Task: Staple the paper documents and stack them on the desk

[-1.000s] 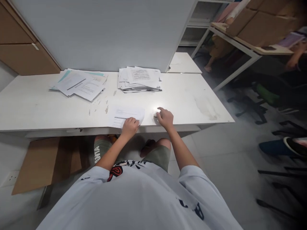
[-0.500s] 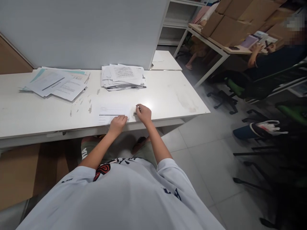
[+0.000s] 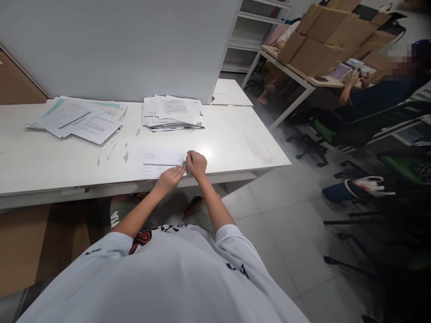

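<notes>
A single printed sheet of paper [image 3: 158,162] lies near the front edge of the white desk [image 3: 50,157]. My left hand [image 3: 170,176] rests on the sheet's lower right corner with fingers stretched flat, pressing it down. My right hand [image 3: 195,163] is closed in a loose fist at the sheet's right edge, pinching a small dark object that I cannot make out. The two hands almost touch.
Two paper stacks sit at the back of the desk: a spread pile [image 3: 77,119] at left and a thicker pile [image 3: 173,112] in the middle, against a grey partition [image 3: 117,45]. Another person [image 3: 377,89] sits at a table with cardboard boxes [image 3: 323,40] at right. Office chairs [image 3: 323,130] stand on the floor.
My right hand has slid left to the sheet's right edge, next to my left hand. My left fingers have flattened on the paper. My head has turned to the right.
</notes>
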{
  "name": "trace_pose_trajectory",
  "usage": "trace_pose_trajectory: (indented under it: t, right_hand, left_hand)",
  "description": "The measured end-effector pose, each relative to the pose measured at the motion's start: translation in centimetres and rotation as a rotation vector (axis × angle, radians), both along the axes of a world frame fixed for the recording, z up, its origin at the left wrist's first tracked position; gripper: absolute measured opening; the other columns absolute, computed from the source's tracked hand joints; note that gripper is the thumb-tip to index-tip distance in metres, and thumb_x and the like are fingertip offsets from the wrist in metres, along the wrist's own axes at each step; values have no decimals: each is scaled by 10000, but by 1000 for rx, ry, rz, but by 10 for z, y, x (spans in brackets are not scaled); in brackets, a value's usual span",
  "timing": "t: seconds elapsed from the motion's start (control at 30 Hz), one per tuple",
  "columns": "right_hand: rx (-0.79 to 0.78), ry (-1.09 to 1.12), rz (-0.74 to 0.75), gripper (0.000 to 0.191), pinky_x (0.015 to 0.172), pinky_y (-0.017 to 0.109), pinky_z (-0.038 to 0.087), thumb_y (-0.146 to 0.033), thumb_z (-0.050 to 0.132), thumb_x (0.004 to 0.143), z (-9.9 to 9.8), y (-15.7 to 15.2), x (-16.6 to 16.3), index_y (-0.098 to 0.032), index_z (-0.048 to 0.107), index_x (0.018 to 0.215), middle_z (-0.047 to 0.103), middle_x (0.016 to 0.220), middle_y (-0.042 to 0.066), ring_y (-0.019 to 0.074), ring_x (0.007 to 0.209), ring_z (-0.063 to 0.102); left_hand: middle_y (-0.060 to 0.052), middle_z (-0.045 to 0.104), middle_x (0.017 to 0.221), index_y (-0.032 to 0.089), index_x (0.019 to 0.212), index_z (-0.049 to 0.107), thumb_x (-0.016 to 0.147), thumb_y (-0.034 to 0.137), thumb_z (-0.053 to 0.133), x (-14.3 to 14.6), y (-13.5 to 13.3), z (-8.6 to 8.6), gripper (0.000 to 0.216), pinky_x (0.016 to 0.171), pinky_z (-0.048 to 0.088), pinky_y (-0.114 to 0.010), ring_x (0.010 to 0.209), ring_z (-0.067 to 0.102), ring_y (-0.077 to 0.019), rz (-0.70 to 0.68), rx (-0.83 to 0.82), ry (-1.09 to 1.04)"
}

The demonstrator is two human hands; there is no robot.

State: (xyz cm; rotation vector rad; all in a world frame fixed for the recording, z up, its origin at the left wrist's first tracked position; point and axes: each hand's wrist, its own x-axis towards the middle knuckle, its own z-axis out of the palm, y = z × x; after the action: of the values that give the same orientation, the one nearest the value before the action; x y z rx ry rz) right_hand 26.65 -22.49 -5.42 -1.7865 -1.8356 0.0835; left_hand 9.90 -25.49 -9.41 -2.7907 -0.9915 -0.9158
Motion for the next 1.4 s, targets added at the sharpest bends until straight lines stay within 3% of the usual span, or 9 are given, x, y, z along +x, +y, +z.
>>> trace_pose_trajectory:
  t: [0.2,0.43,0.73,0.9,1.03,1.13,1.23,1.33,1.4]
  right_hand:
    - [71,26,76,334,875,318,409,-200,368,969,-4,-3,5,-173,655,1137,717,1073,83,214,987,618]
    - [9,-180,205,459,1060,404,331,-157,397,940,2,-1,2,-137,519,1382,575,1412,119,248,1308,481]
    - [-32,-236,227,463,1069,398,356,-173,364,968,1,3,7,-103,487,1410,548,1441,146,237,1338,478]
    - [49,-170,229,428,1024,377,363,-173,369,974,-5,0,11,-110,524,1368,608,1362,139,229,1266,526]
    - [120,-117,236,371,949,362,383,-171,379,965,-9,-2,8,-122,594,1264,676,1216,132,239,1134,570]
    - [161,-117,261,327,872,357,396,-159,386,951,-12,-2,5,-127,635,1160,699,1088,127,245,1020,577]
    - [156,-142,240,288,811,357,392,-154,382,948,-13,0,3,-136,655,1041,694,962,111,244,917,569]
    - [131,-174,195,244,769,352,376,-166,404,948,-13,2,2,-155,647,970,680,898,92,238,861,559]
    - [123,-196,192,230,753,346,364,-170,409,953,-12,2,2,-167,638,963,678,893,81,230,845,557]
  left_hand:
    - [-129,700,1218,164,1215,669,988,162,409,11,-10,1,345,953,525,-399,1209,621,-237,-39,66,54]
    - [-113,727,1146,179,1148,692,968,170,440,19,-16,4,310,854,494,-371,1141,646,-232,38,83,74]
    - [-121,510,1474,176,1410,561,819,111,471,19,-27,6,602,1120,345,-537,1419,398,-345,280,-86,64]
    - [-115,555,1430,217,1443,529,806,86,457,-11,-33,3,654,1106,379,-561,1376,458,-358,305,-71,63]
    - [-116,600,1382,248,1549,355,842,103,454,-58,-27,4,729,1061,458,-511,1319,530,-332,434,4,-51]
    - [-130,540,1444,235,1590,238,948,210,403,-84,-15,25,664,992,531,-444,1272,577,-305,588,32,-297]
    - [-124,452,1522,234,1592,228,1012,321,323,-89,-2,61,594,1048,499,-434,1336,519,-288,706,44,-587]
    - [-113,330,1598,220,1606,145,1032,320,239,-74,27,99,590,1168,376,-418,1457,354,-241,686,129,-730]
    - [-105,240,1635,210,1610,88,1031,298,210,-57,65,119,599,1221,279,-427,1510,223,-222,608,173,-661]
